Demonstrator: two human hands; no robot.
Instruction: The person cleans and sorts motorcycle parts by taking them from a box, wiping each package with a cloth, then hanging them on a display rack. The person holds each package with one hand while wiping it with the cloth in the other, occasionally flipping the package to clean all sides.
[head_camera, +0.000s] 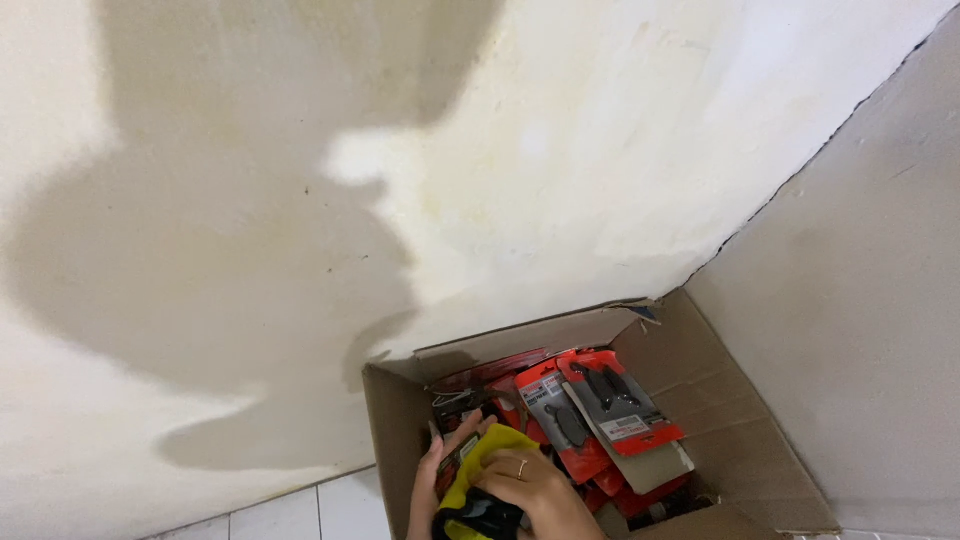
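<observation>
An open cardboard box (700, 400) stands in the corner of a room, filled with several red blister packs (600, 405) of small dark parts. Both my hands reach into its near left part. My left hand (432, 478) is curled around the left edge of a yellow and black packet (482, 452), by the box's left wall. My right hand (535, 492), with a ring on one finger, lies over the same packet from the right and grips it. The packet's lower part runs out of the bottom of the view.
A cream wall (300, 200) with my shadow on it rises behind the box, and a grey wall (860, 280) closes the right side. White floor tiles (320, 510) show to the left of the box.
</observation>
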